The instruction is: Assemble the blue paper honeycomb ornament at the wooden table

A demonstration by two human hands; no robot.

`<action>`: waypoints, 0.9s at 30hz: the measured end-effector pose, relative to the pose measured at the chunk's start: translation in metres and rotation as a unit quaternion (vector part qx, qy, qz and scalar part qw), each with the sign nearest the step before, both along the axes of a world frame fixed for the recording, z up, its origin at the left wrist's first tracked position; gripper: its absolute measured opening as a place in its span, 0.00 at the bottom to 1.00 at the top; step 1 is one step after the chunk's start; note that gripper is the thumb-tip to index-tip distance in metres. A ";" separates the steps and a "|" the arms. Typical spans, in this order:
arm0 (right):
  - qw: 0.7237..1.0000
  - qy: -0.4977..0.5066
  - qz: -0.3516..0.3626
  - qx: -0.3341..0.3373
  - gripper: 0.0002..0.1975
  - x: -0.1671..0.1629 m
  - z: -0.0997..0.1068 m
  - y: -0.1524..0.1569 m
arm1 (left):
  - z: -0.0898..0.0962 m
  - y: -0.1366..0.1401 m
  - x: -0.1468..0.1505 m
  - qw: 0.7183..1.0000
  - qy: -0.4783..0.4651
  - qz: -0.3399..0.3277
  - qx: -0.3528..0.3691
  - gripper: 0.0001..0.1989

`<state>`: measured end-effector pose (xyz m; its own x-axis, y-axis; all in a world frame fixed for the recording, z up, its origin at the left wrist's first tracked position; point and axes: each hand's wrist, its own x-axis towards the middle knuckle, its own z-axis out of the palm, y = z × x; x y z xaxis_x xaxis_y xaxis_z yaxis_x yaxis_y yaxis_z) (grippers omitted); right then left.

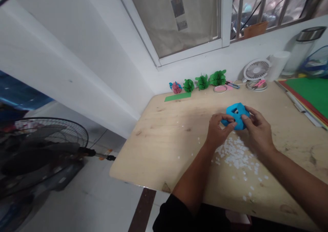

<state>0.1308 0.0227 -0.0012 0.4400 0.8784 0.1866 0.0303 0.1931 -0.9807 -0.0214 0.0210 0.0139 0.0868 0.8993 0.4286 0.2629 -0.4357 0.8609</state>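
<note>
A bright blue paper craft with a dark opening near its top is held above the wooden table. My right hand grips its right side, thumb in front and fingers behind. At its lower left edge, my left hand pinches with thumb and forefinger; a tiny dark spot shows by those fingertips, too small to name. Many small white paper bits lie scattered below and between my forearms.
Along the wall stand a pink-and-blue paper figure and several green paper figures. A green strip, a small white fan, tape rolls and coloured sheets are around. A large black fan stands left of the table.
</note>
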 end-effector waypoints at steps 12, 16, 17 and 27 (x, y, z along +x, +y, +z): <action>1.000 0.004 0.004 -0.002 0.31 0.000 -0.004 0.002 | 0.003 -0.002 0.002 0.999 0.033 0.013 -0.005 0.09; 1.000 0.015 0.005 -0.003 0.28 -0.001 -0.003 0.001 | 0.001 0.000 0.000 1.000 -0.008 0.005 -0.011 0.04; 1.000 0.019 0.004 -0.006 0.28 -0.001 -0.003 0.001 | 0.000 0.000 0.000 1.000 -0.021 0.002 -0.011 0.04; 1.000 0.018 0.002 -0.005 0.28 -0.002 -0.002 0.001 | -0.009 0.005 -0.001 0.992 -0.122 0.009 -0.014 0.03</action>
<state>0.1292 0.0238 -0.0027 0.4418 0.8824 0.1618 -0.0058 0.1831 -0.9831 -0.0222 0.0264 0.0052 -0.0323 0.9119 0.4091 0.0517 -0.4072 0.9119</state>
